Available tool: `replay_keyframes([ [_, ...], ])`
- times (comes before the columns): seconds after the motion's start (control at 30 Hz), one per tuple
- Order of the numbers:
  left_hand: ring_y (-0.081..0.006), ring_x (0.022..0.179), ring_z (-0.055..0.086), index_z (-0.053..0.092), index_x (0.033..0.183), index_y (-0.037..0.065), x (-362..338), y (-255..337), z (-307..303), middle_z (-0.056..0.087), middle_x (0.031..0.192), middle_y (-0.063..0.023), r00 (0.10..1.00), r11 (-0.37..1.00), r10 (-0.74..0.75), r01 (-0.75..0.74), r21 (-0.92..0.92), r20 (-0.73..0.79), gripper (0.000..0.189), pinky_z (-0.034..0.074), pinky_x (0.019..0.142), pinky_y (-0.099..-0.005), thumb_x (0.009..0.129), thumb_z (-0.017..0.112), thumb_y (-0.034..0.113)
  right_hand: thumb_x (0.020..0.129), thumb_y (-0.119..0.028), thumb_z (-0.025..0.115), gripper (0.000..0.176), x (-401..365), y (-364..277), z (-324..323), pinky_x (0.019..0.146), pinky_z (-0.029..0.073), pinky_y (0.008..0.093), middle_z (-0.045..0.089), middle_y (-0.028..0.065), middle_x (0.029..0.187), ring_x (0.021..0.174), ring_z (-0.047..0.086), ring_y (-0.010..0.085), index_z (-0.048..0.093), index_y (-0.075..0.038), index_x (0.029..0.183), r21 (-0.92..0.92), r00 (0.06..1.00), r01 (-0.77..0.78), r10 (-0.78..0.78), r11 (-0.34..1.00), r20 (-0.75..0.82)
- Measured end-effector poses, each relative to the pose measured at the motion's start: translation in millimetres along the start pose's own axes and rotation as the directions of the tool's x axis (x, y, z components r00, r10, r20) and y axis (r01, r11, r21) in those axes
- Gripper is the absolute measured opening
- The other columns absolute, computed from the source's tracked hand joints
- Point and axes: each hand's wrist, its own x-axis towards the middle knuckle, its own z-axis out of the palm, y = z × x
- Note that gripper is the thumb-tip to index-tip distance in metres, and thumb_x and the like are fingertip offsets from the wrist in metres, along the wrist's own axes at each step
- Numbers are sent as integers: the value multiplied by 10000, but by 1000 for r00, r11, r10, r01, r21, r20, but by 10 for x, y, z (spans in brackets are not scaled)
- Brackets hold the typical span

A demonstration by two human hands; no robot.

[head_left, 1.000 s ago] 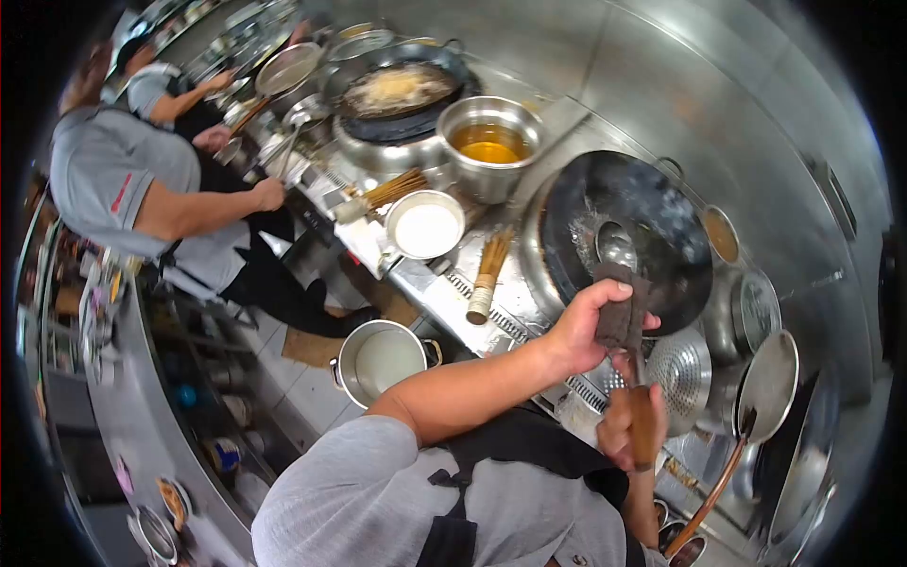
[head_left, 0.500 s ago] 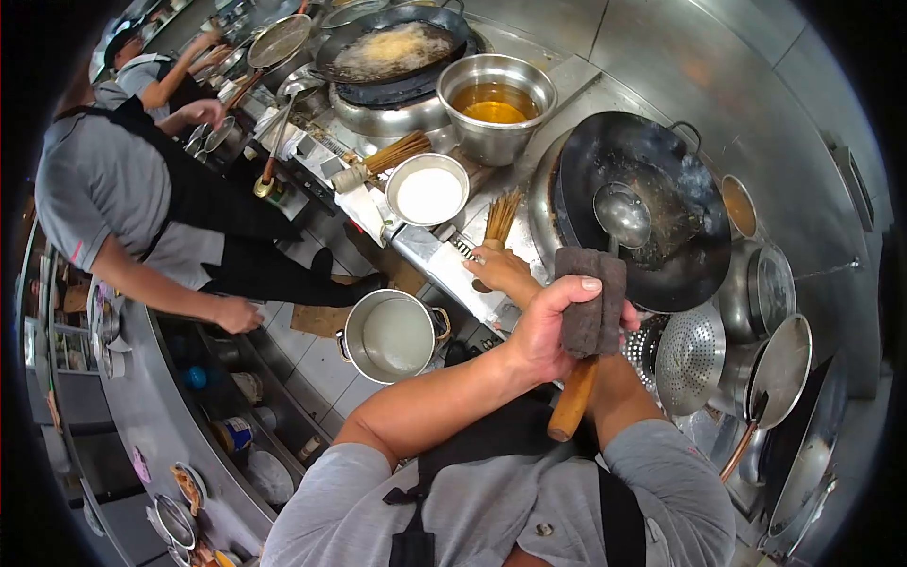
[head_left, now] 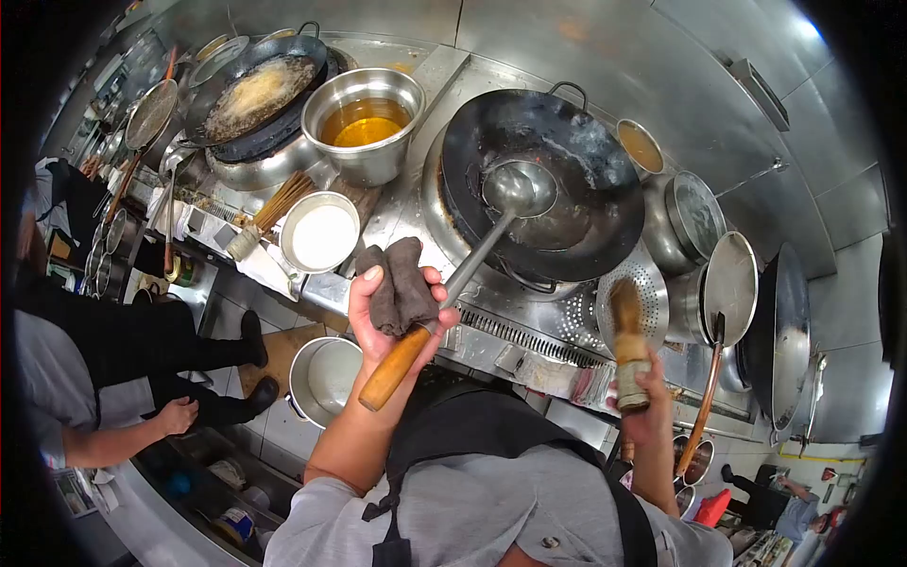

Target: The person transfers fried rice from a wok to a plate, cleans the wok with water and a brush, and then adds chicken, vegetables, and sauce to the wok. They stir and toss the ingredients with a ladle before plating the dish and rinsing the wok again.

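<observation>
My left hand [head_left: 406, 321] is closed around a folded dark cloth [head_left: 397, 283] and the handle of a ladle [head_left: 472, 255]. The ladle's wooden end points down toward me, and its bowl lies within the black wok [head_left: 595, 189]. That wok sits tilted on the stove, its inside wet-looking and stained. On the other side, my right hand [head_left: 644, 402] grips a bamboo wok brush [head_left: 630, 354] by its bound end, bristles up. The brush is blurred, in front of a perforated strainer [head_left: 652, 293].
A steel pot of yellow oil [head_left: 364, 90] and a bowl of white stuff [head_left: 321, 233] stand left of the wok. Behind them, another wok [head_left: 222, 109] holds foaming food. A second bamboo brush [head_left: 279, 200] lies nearby. A co-worker [head_left: 123, 350] stands at left, beside a floor pot [head_left: 321, 373].
My right hand has lifted the bamboo brush from the stove edge and carried it right, out from under my left arm. My view has turned right; the left hand keeps the cloth and ladle.
</observation>
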Motion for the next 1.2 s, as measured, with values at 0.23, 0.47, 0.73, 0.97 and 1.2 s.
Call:
replay_keyframes([
  [0.23,-200,792,640,624,1150,144,-6,-240,204,673,940,-93,999,996,-6,9,91,-32,405,468,623,-348,886,572,447,885,-224,669,616,1029,-762,1160,950,493,438,593,171,1257,1074,624,341,459,-166,1462,-583,475,811,-535,-42,699],
  [0.47,-225,776,651,628,1087,115,0,-428,247,681,926,-118,1000,984,10,-13,178,16,360,476,589,-356,886,574,408,843,-374,704,594,2120,-777,1635,876,533,479,644,179,1172,998,668,391,537,-285,1406,-800,761,461,-294,-383,579],
  [0.73,-261,716,674,604,1118,32,-40,-511,349,686,905,-167,999,911,-38,46,411,-27,410,502,567,-377,857,591,348,879,-275,636,399,1955,-679,1237,824,554,473,642,223,1146,956,687,384,617,-148,1257,-703,657,570,-279,-424,701],
  [0.97,-236,823,670,521,1251,-23,-45,-472,559,676,961,-165,990,708,-133,124,695,-42,503,562,723,-367,828,640,223,867,-284,648,396,1885,-750,1041,881,545,443,643,211,1204,1041,670,367,646,-167,1245,-742,730,563,-203,-363,653],
  [1.2,-361,956,695,435,1398,104,-235,-146,866,702,999,-203,842,-445,-535,-353,823,72,746,545,810,-439,734,737,258,758,-359,781,485,2013,-2061,752,865,546,459,712,137,1049,1011,678,333,680,-241,1217,-815,763,308,-385,-491,520],
])
